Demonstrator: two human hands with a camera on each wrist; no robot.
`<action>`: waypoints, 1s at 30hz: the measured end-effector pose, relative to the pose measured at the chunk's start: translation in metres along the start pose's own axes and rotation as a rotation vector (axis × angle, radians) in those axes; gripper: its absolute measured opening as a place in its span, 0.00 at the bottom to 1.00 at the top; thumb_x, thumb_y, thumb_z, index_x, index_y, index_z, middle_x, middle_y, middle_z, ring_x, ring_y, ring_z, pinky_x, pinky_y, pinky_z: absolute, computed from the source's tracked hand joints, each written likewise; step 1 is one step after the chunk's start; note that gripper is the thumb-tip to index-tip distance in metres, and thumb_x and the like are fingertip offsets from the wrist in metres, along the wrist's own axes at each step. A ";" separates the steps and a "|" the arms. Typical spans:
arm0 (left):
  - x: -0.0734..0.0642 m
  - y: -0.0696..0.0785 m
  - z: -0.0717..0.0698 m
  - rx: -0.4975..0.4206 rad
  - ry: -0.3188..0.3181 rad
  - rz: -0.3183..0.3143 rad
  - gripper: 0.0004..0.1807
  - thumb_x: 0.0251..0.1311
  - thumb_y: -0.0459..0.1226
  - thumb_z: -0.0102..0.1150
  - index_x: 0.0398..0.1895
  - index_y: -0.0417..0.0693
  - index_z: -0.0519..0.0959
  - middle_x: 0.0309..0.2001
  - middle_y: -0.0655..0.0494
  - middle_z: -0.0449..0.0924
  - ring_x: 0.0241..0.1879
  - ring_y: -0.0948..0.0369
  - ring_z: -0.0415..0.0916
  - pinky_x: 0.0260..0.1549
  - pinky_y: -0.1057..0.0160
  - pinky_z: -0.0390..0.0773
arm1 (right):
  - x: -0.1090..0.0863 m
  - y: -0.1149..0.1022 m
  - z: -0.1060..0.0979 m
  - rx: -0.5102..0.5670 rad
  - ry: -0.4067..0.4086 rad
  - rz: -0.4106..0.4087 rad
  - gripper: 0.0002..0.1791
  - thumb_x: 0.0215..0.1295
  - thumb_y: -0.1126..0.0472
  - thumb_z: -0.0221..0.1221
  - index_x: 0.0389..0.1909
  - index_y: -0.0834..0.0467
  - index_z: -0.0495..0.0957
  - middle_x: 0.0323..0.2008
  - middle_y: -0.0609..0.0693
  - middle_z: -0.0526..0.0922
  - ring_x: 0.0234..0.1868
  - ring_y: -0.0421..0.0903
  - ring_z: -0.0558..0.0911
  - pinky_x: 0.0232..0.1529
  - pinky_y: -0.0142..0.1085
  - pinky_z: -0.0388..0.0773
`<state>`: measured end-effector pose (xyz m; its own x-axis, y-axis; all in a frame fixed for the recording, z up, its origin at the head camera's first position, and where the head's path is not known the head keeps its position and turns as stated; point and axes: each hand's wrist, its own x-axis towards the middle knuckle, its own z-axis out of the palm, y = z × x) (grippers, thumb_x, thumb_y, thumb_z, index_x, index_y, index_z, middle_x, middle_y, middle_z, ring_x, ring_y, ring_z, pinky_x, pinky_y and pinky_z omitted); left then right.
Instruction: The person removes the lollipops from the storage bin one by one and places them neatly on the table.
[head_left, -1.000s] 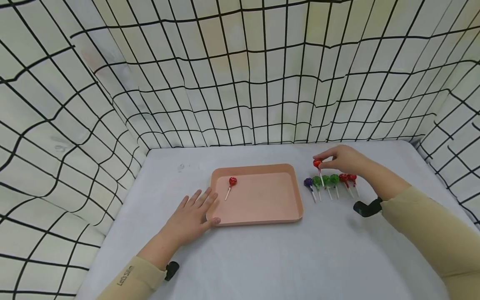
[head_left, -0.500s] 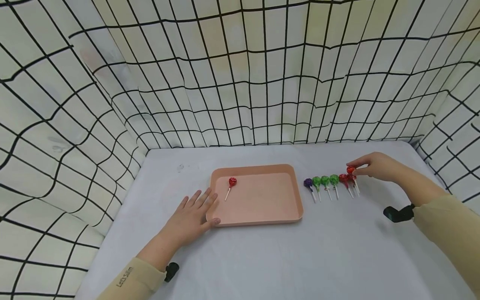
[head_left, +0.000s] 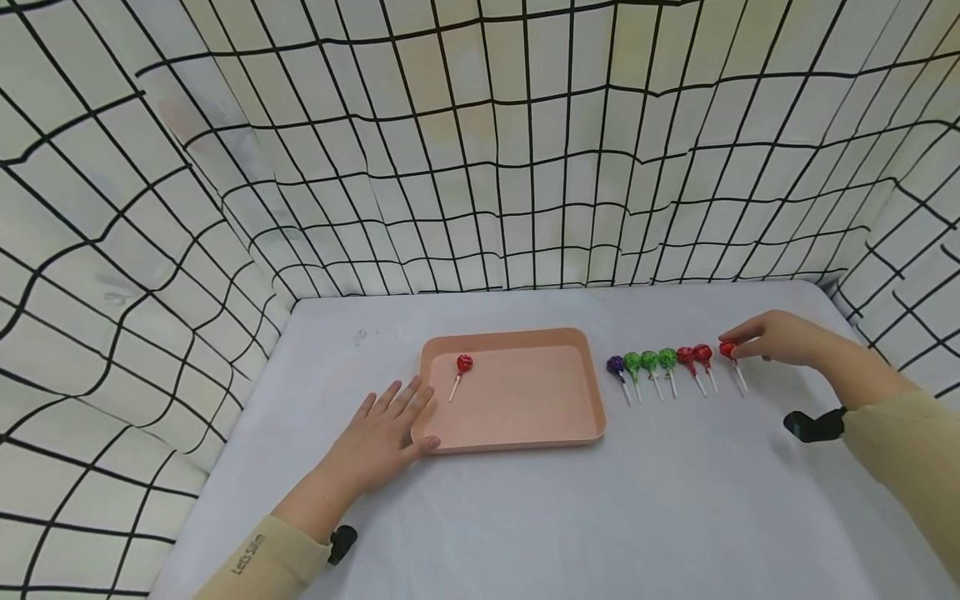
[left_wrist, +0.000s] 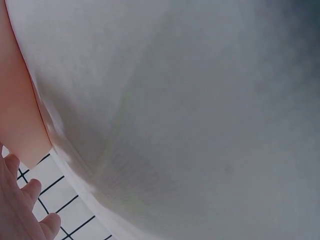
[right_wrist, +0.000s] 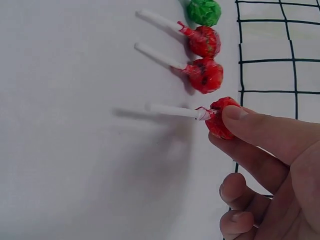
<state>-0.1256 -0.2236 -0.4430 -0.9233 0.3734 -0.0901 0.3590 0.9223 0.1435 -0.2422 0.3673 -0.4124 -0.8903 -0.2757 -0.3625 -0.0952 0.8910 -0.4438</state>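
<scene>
Between thumb and finger, my right hand point(head_left: 783, 337) pinches the red wrapped head of a lollipop point(right_wrist: 220, 117). Its white stick points toward the near side, and its shadow falls on the cloth beside it. Just left of it lie two red lollipops point(head_left: 702, 354), then several green lollipops point(head_left: 649, 362) and a purple lollipop point(head_left: 616, 365), all in one row. My left hand point(head_left: 386, 433) lies with fingers spread over the left rim of a pink tray point(head_left: 525, 417). Inside that tray, near its upper left, is another red lollipop point(head_left: 465, 363).
White cloth covers the table point(head_left: 555, 517). A white wall with a black grid point(head_left: 532, 167) rises behind the table and at both sides. The tray stands between my left hand and the lollipop row.
My right hand has carried the red lollipop rightward, from above the purple and green ones past the row's right end, and lowered it. My left hand and the tray have stayed put.
</scene>
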 end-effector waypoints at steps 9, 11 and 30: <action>0.000 -0.001 0.000 -0.001 -0.011 -0.008 0.46 0.65 0.68 0.44 0.80 0.56 0.51 0.79 0.55 0.45 0.77 0.46 0.43 0.72 0.39 0.44 | 0.014 0.003 0.010 0.035 0.002 0.003 0.21 0.68 0.58 0.61 0.58 0.65 0.79 0.57 0.69 0.77 0.51 0.61 0.77 0.46 0.50 0.82; 0.000 -0.001 0.000 -0.003 -0.010 -0.004 0.46 0.65 0.68 0.44 0.80 0.56 0.52 0.79 0.56 0.45 0.77 0.47 0.43 0.72 0.39 0.44 | 0.015 0.002 0.012 0.043 -0.001 0.009 0.22 0.68 0.57 0.61 0.58 0.65 0.79 0.57 0.69 0.77 0.52 0.62 0.76 0.47 0.52 0.81; -0.001 0.001 -0.001 -0.008 -0.003 0.002 0.45 0.66 0.65 0.48 0.79 0.55 0.53 0.79 0.55 0.45 0.77 0.47 0.44 0.72 0.38 0.45 | 0.009 -0.003 0.008 -0.027 0.093 -0.011 0.26 0.68 0.54 0.61 0.61 0.65 0.76 0.56 0.71 0.76 0.52 0.65 0.76 0.48 0.58 0.78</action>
<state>-0.1240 -0.2233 -0.4414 -0.9220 0.3759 -0.0930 0.3599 0.9205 0.1521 -0.2465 0.3595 -0.4207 -0.9265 -0.2522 -0.2793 -0.1164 0.8978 -0.4247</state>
